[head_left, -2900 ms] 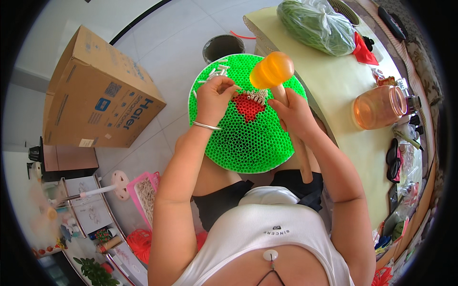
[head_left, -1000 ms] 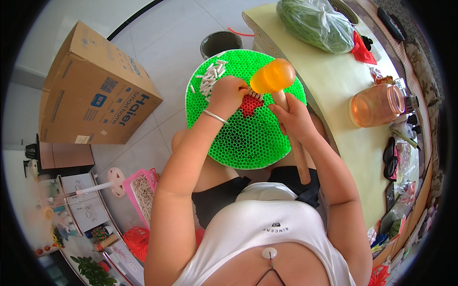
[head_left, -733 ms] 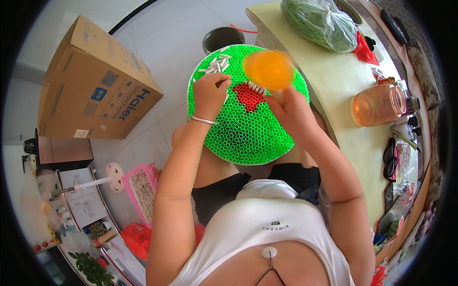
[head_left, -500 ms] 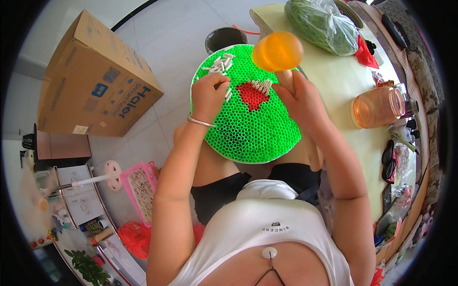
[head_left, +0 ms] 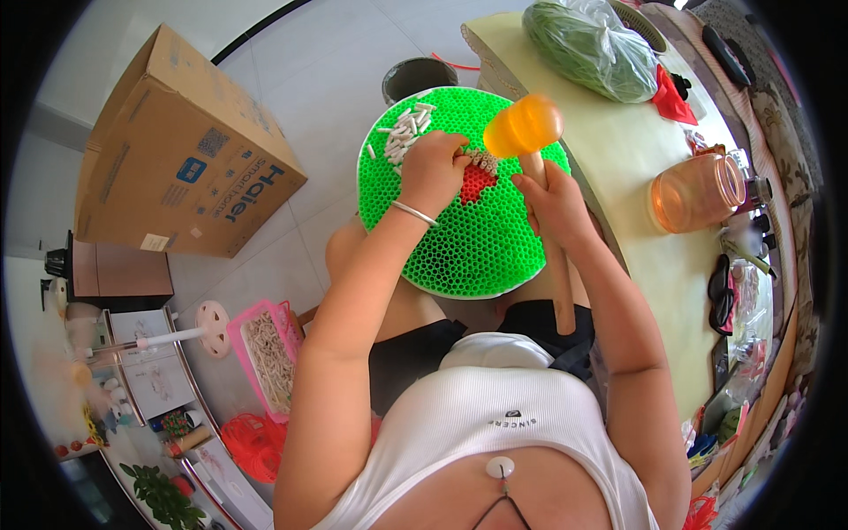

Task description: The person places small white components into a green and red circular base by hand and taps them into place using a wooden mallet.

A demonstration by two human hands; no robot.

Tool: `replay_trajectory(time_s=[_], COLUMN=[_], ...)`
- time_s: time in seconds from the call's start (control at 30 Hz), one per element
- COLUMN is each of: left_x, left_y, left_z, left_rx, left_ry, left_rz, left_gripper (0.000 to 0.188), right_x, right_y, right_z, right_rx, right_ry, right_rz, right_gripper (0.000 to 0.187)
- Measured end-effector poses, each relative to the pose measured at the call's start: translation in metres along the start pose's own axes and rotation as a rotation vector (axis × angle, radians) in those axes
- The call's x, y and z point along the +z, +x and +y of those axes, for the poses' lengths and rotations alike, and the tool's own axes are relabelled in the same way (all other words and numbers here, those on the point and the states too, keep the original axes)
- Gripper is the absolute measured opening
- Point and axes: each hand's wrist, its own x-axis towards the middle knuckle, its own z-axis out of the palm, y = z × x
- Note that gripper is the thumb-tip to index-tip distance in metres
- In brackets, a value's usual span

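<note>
Across my knees lies a round board [head_left: 442, 252] packed with green tubes, with a heart-like patch of red tubes [head_left: 478, 186] in its middle. White pegs [head_left: 482, 162] stand along the upper edge of the red patch. My left hand [head_left: 431, 172] is closed in a pinch over the patch's left side; anything between its fingertips is hidden. Loose white pegs [head_left: 404, 134] lie heaped on the board beside that hand. My right hand [head_left: 558, 201] grips the wooden handle of a mallet with an amber, rounded head [head_left: 523, 125], held above the board's right side.
A pale cloth-covered table [head_left: 623, 168] runs along my right, bearing a bag of greens [head_left: 590, 49] and a jar [head_left: 698, 193]. Beyond the board stands a dark bucket [head_left: 420, 79]. On the left are a large carton [head_left: 190, 150] and a pink basket of pegs [head_left: 269, 358].
My left hand has moved right, from the loose pegs to the red patch. The mallet's head has come down and toward me, and its long handle now shows below my right hand.
</note>
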Motion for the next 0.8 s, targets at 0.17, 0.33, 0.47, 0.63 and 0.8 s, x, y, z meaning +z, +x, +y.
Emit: replay_trajectory(time_s=[0.17, 0.33, 0.47, 0.63, 0.8], left_x=[-0.012, -0.069, -0.098, -0.112, -0.141], left_y=[0.012, -0.013, -0.053, -0.109, -0.155], left_z=[-0.007, -0.062, -0.122, -0.145, -0.160], left_rx=[-0.136, -0.310, -0.381, -0.622, -0.714], left_ry=[-0.141, -0.109, -0.021, 0.380, 0.196], left_rz=[0.187, 0.295, 0.403, -0.094, 0.028], left_gripper=[0.022, 0.021, 0.019, 0.018, 0.015], right_x=[-0.009, -0.006, -0.009, -0.008, -0.002], right_y=[0.003, 0.009, 0.010, 0.009, 0.009], right_z=[0.038, 0.040, 0.044, 0.040, 0.040], right_rx=[-0.009, 0.017, 0.065, 0.087, 0.081], right_ry=[0.072, 0.142, 0.234, 0.233, 0.238], right_rz=[0.010, -0.014, 0.016, 0.039, 0.040], right_gripper=[0.027, 0.027, 0.028, 0.025, 0.017])
